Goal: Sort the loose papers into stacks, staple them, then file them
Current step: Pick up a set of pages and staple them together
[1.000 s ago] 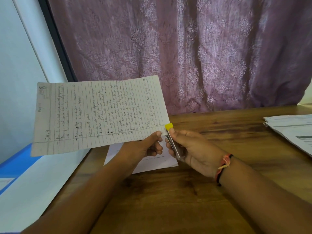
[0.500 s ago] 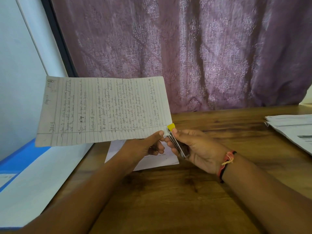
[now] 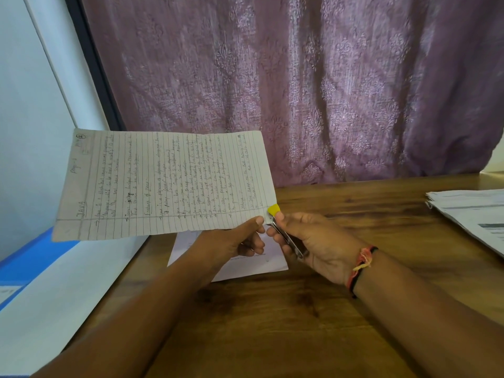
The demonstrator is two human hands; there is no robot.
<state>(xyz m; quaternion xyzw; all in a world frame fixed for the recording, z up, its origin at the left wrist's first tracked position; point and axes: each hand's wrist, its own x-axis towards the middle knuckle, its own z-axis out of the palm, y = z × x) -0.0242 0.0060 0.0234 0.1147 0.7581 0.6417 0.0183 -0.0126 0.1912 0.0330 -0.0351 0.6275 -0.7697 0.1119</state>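
Observation:
Lined handwritten papers (image 3: 163,184), headed "JAVA", are held up above the wooden table. My left hand (image 3: 231,241) pinches their lower right edge, thumb on the front. My right hand (image 3: 308,241) grips a small metal stapler with a yellow tip (image 3: 273,209), and that tip sits at the papers' lower right corner. A white printed sheet (image 3: 245,266) lies flat on the table under both hands, mostly hidden by them.
A stack of printed papers (image 3: 471,214) lies at the table's right edge. A blue and white folder (image 3: 41,290) lies at the left, past the table's edge. A purple curtain (image 3: 300,91) hangs behind the wooden table (image 3: 272,323).
The handwritten papers have tilted a little, their left end rising, and the stapler tip stays at their corner. Both hands have kept their hold.

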